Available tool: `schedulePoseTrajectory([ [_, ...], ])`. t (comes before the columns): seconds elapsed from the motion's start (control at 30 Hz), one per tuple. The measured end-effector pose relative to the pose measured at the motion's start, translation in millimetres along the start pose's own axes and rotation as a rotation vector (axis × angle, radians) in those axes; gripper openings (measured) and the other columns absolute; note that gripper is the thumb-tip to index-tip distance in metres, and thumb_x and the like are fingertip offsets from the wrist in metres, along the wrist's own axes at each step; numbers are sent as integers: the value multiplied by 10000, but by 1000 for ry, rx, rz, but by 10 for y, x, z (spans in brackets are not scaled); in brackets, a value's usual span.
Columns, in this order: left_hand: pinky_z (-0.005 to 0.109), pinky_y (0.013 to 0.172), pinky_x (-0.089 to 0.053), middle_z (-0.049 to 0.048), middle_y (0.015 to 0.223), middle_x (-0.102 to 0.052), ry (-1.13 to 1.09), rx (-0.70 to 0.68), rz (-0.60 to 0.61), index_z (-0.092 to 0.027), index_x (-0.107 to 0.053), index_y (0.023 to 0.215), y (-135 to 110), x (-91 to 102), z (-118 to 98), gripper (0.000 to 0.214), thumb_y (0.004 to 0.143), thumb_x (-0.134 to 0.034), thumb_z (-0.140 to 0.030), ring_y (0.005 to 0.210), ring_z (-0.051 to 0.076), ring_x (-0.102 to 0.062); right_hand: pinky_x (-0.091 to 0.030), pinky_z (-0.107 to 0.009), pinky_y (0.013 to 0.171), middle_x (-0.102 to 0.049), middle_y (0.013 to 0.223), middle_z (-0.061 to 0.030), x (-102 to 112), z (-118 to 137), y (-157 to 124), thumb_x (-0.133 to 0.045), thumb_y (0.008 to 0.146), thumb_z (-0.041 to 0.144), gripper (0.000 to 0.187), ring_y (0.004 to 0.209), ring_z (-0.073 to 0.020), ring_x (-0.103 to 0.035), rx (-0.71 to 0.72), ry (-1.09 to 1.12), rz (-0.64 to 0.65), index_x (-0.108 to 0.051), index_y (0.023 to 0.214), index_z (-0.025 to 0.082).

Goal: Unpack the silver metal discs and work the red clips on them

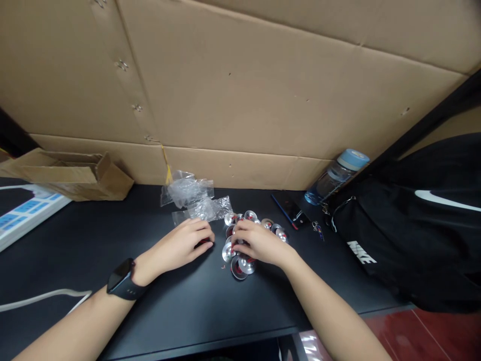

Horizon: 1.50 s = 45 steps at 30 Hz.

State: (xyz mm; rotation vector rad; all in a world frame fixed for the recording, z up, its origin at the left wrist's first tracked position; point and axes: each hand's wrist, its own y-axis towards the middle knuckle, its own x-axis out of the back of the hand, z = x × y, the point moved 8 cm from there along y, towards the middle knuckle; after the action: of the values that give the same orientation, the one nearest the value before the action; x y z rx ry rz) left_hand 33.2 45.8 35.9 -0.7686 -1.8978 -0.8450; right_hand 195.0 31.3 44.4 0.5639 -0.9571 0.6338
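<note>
Several small silver metal discs with red centres (pixel 244 263) lie in a cluster on the black table (pixel 188 311). My right hand (pixel 257 243) rests on top of that cluster, fingers curled and pinching at a disc. My left hand (pixel 184 244), with a black watch (pixel 122 280) on its wrist, lies just left of the cluster, fingers closed over a small red and dark piece at its fingertips. Crumpled clear plastic bags (pixel 195 198) sit just behind both hands.
A cardboard wall (pixel 263 100) backs the table. An open cardboard box (pixel 71 173) and a white and blue power strip (pixel 26 213) are at the left, with a white cable (pixel 41 297). A phone (pixel 293 210), keys (pixel 317 229), a water bottle (pixel 336 175) and a black bag (pixel 421 225) are at the right.
</note>
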Motion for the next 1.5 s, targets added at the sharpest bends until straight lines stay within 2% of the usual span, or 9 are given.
schedulePoseTrajectory([
  [0.13,377,908,-439,47,995,-668,-17,15,7,-231,-679,1023,11,-1,13,174,1052,-513,-271,957,223,-595,-489,-342,905,-678,1036,-68,52,80,0,-632,1006,205,67,1013,-217,-617,49,62,-31,-698,996,197],
  [0.23,357,915,-456,49,1018,-677,-131,23,-20,-229,-674,1067,34,25,-32,193,1067,-485,-267,980,215,-607,-498,-334,864,-671,1004,-56,172,112,7,-590,1031,244,70,937,-199,-619,12,224,-147,-645,1015,205],
  [0.47,269,796,-506,35,1055,-708,-481,155,-261,-229,-663,1157,47,82,-75,174,1030,-587,-321,876,162,-647,-558,-352,867,-633,1075,-74,127,45,34,-606,1027,344,130,975,-201,-640,-73,628,-367,-635,1013,218],
  [0.67,270,790,-495,30,937,-707,-473,159,-313,-197,-671,931,35,77,-100,154,1014,-602,-306,847,161,-649,-606,-342,843,-573,1222,-83,-41,73,94,-671,985,374,169,944,-166,-680,-75,909,-378,-641,997,208],
  [0.83,275,781,-518,29,949,-742,-411,182,-343,-208,-680,1012,-21,136,-70,132,1015,-593,-307,835,169,-686,-622,-358,857,-671,1197,-56,-190,51,113,-826,853,377,417,925,-189,-747,-136,990,-339,-625,1199,262],
  [1.03,258,748,-523,16,918,-759,-377,149,-303,-216,-708,964,-40,134,-108,98,990,-622,-255,797,156,-703,-634,-402,898,-725,1214,-72,-105,83,80,-876,763,307,654,959,-222,-762,-143,767,-398,-596,1353,270],
  [1.23,259,766,-521,21,903,-747,-333,97,-308,-212,-689,943,-3,197,-214,125,1006,-617,-293,804,153,-694,-609,-349,851,-777,1047,-52,56,154,64,-825,804,297,407,901,-211,-744,-100,523,-426,-708,1188,236],
  [1.37,309,838,-499,41,901,-737,-64,83,-254,-207,-686,966,-69,403,45,159,1018,-568,-300,842,186,-679,-599,-330,794,-764,1074,-72,304,-311,-75,-845,806,402,469,875,-200,-726,-226,490,-529,-694,1211,220],
  [1.5,277,764,-483,21,884,-744,52,173,-52,-233,-711,935,-277,535,628,134,960,-588,-282,799,180,-681,-572,-346,754,-765,1047,-86,733,-966,-424,-794,834,380,489,815,-204,-691,-468,103,-676,-677,1273,199],
])
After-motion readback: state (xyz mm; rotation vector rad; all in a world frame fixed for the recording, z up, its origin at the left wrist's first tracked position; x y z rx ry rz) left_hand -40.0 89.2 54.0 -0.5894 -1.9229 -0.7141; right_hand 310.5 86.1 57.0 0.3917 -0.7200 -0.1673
